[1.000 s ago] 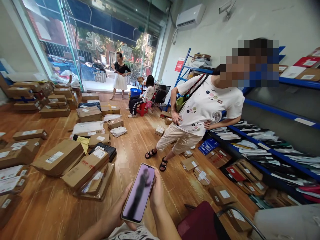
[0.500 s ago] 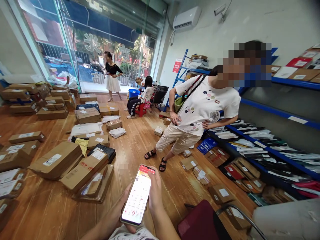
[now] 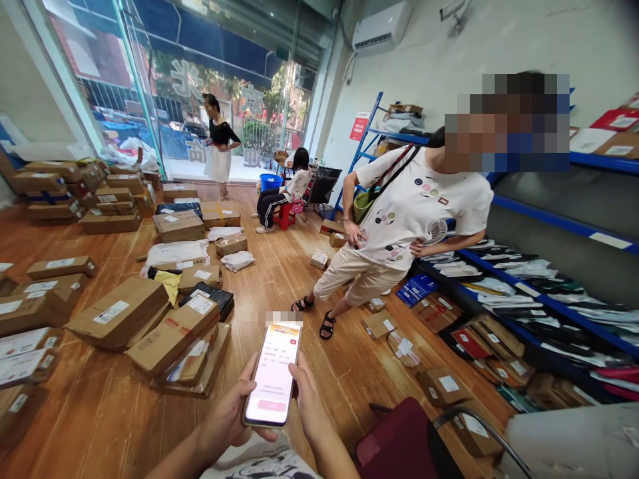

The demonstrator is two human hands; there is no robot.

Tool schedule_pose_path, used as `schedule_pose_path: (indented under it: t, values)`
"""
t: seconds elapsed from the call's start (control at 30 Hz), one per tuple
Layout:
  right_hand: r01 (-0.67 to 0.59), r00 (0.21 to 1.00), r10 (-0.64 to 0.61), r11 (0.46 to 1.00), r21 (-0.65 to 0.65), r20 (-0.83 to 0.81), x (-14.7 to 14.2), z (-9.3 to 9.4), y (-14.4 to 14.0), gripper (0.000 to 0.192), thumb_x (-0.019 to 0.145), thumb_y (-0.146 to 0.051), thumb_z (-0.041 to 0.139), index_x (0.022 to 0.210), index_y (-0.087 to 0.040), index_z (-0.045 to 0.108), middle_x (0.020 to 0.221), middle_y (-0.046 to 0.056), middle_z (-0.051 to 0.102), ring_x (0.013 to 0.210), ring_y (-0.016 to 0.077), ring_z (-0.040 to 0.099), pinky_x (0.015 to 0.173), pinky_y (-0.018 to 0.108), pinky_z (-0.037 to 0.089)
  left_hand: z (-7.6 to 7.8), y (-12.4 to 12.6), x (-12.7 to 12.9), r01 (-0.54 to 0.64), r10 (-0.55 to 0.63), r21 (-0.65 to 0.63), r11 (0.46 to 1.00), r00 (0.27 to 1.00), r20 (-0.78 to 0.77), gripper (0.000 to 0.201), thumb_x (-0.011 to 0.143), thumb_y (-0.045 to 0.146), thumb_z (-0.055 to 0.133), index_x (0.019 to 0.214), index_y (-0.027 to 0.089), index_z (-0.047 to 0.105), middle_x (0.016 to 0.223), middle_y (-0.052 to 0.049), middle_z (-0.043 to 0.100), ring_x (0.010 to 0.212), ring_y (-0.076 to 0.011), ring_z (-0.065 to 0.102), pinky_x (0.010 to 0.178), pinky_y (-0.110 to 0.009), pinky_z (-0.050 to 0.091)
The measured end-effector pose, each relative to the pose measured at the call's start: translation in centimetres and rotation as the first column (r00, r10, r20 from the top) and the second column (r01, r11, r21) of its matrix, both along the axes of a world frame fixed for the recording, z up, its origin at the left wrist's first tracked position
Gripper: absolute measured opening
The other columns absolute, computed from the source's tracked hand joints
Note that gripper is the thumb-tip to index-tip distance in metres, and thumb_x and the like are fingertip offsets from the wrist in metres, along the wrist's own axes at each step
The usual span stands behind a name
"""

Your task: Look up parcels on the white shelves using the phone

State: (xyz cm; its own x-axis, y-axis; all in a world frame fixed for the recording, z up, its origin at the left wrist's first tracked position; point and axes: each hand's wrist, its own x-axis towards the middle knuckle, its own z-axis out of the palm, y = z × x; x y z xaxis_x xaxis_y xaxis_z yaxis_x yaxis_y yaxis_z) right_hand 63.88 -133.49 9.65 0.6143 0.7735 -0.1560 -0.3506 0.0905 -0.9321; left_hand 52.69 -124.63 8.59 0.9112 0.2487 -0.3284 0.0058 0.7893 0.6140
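I hold a smartphone (image 3: 273, 374) upright in front of me, its lit screen showing a pale pink page. My left hand (image 3: 230, 416) cups the phone's left edge and bottom. My right hand (image 3: 305, 402) grips its right edge, thumb lying near the screen. Below the phone lies the wooden floor (image 3: 279, 279). A person in a white T-shirt (image 3: 418, 209) stands bent toward the blue shelving (image 3: 544, 303) just right of the phone.
Cardboard parcels (image 3: 150, 326) cover the floor on the left and the back left. Small packets (image 3: 442, 386) lie along the shelving on the right. A dark red chair (image 3: 404, 446) is at my right. One person sits on a red stool (image 3: 282, 214); another stands by the glass front (image 3: 218, 150).
The phone screen went from dark to a red-and-white page, then to a pale pink one. My hands shifted the phone slightly lower. The person at the glass front walked left.
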Motion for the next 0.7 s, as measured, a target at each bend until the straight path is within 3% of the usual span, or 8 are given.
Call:
schedule_pose_path:
  t: [0.13, 0.3, 0.53, 0.7]
  values:
    - [0.08, 0.997, -0.08, 0.997, -0.005, -0.016, 0.0, 0.3, 0.4, 0.028, 0.071, -0.04, 0.056, 0.089, -0.018, 0.058, 0.084, 0.001, 0.067, 0.081, 0.0187, 0.06, 0.072, 0.028, 0.046, -0.8, 0.2, 0.1, 0.018, -0.019, 0.025, 1.0, 0.999, 0.047, 0.082, 0.079, 0.026, 0.043, 0.142, 0.033, -0.009, 0.139, -0.007, 0.039, 0.093, -0.0277, 0.057, 0.053, -0.036, 0.055]
    - [0.101, 0.989, -0.099, 0.995, 0.01, -0.114, 0.1, 0.0, 1.3, 0.039, 0.063, -0.035, 0.062, 0.095, -0.016, 0.052, 0.084, 0.003, 0.068, 0.073, 0.0183, 0.062, 0.064, 0.027, 0.047, -1.1, -0.1, 0.2, 0.035, -0.038, 0.036, 0.999, 0.997, 0.063, 0.091, 0.071, 0.022, 0.047, 0.142, 0.031, -0.009, 0.134, -0.01, 0.044, 0.079, -0.0226, 0.057, 0.052, -0.037, 0.055]
    - [0.191, 0.976, -0.189, 0.982, 0.008, -0.109, -0.6, -0.8, 1.6, 0.046, 0.065, -0.042, 0.068, 0.098, -0.016, 0.05, 0.08, 0.001, 0.066, 0.066, 0.0145, 0.06, 0.059, 0.025, 0.047, -1.4, -0.6, 0.2, 0.027, -0.032, 0.095, 0.995, 0.998, 0.048, 0.092, 0.066, 0.021, 0.051, 0.144, 0.021, 0.003, 0.141, -0.013, 0.033, 0.088, -0.0249, 0.054, 0.056, -0.035, 0.055]
    - [0.202, 0.961, -0.194, 0.979, 0.018, -0.199, -0.9, 0.0, 1.1, 0.037, 0.066, -0.039, 0.06, 0.095, -0.017, 0.052, 0.072, -0.001, 0.065, 0.063, 0.0151, 0.059, 0.057, 0.025, 0.047, -3.0, -0.7, 0.6, 0.005, -0.009, 0.064, 0.998, 0.998, 0.067, 0.101, 0.06, 0.023, 0.052, 0.143, 0.028, -0.006, 0.144, -0.011, 0.028, 0.085, -0.0249, 0.054, 0.047, -0.034, 0.055]
